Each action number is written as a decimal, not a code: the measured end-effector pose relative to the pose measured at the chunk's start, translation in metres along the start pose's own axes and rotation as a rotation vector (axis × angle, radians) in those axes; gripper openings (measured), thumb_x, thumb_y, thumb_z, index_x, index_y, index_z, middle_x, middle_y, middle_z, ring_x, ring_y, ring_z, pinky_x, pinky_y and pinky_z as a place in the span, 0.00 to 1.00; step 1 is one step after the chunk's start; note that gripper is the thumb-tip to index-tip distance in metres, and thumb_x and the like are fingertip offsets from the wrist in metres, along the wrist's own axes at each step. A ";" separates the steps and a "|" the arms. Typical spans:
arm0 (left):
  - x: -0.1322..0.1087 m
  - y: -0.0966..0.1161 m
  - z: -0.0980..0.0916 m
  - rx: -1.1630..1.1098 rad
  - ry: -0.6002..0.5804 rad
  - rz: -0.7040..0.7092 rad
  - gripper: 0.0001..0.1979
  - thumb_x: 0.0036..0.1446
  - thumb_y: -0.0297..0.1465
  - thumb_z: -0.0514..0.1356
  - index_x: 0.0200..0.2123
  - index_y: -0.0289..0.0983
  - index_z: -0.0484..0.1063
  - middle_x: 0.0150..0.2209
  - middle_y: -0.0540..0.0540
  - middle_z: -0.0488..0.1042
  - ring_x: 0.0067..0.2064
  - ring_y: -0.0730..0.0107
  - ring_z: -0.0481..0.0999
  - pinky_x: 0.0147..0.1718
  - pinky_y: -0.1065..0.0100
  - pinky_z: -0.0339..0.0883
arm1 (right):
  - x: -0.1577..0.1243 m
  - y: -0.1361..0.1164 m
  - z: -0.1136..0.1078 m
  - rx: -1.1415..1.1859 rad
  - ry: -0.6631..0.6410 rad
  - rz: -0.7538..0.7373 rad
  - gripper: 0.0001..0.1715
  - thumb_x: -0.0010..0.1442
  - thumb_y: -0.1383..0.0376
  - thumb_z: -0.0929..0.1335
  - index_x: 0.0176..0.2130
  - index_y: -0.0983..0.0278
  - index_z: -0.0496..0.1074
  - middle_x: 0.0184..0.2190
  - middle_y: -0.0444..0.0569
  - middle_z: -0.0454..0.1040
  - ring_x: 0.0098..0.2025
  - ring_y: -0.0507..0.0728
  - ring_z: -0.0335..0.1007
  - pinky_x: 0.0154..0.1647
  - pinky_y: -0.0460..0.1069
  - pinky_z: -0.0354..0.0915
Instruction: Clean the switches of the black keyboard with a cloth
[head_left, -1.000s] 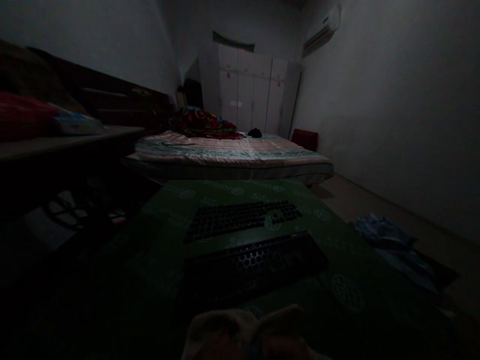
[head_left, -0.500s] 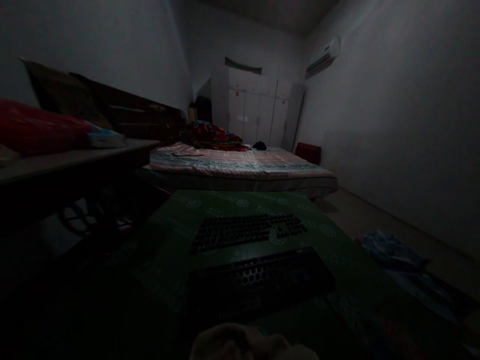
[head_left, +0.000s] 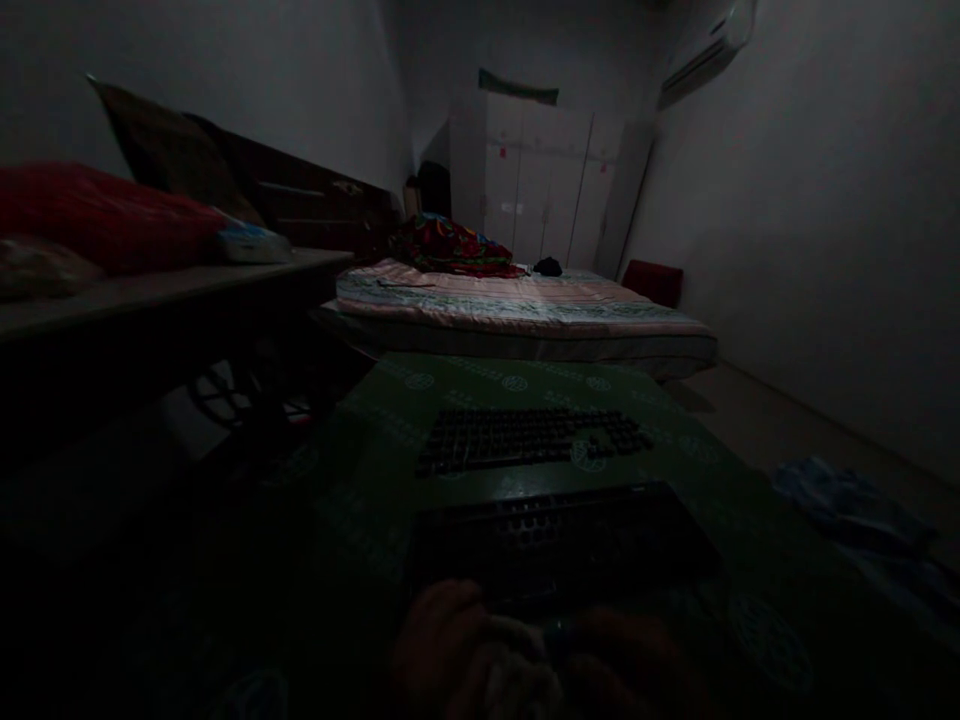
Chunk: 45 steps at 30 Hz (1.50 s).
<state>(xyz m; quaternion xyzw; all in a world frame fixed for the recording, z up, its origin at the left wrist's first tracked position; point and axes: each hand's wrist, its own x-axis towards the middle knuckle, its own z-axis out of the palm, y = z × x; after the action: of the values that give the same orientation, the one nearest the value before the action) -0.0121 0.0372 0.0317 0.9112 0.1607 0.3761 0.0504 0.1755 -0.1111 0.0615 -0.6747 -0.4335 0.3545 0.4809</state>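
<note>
At the bottom of the head view, my left hand (head_left: 442, 635) is closed on a crumpled pale cloth (head_left: 519, 665). My right hand (head_left: 630, 650) is curled beside the cloth, very dark. A small blue-green thing (head_left: 556, 632) shows at its fingers, too dim to name. Just beyond both hands lies a black keyboard base (head_left: 615, 535), with key sockets showing in its upper middle. Loose black keycaps (head_left: 510, 435) are laid out in keyboard order farther back. Both rest on a green printed tabletop (head_left: 375, 430).
A bed (head_left: 525, 305) with a striped sheet stands past the table, a red patterned blanket (head_left: 454, 245) on it. To the left is a side table (head_left: 315, 262) bearing a red plastic bag (head_left: 112, 220). Bluish cloth (head_left: 847, 500) lies on the right.
Both hands have come into view at the bottom, around the cloth that was partly showing before. The view has tilted down and turned left, so the room sits higher and farther right.
</note>
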 end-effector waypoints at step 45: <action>0.033 -0.097 0.062 -0.057 -0.098 -0.397 0.11 0.56 0.26 0.49 0.38 0.37 0.70 0.39 0.44 0.75 0.42 0.66 0.72 0.44 0.63 0.68 | 0.122 -0.029 0.008 -1.448 -0.523 -0.140 0.17 0.59 0.69 0.60 0.45 0.62 0.71 0.44 0.54 0.75 0.41 0.59 0.74 0.33 0.46 0.63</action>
<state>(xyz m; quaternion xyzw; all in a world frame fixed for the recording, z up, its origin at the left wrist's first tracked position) 0.0285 0.1419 -0.0110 0.8770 0.3238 0.3185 0.1570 0.2064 0.0092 0.0794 -0.6862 -0.6985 0.0992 -0.1771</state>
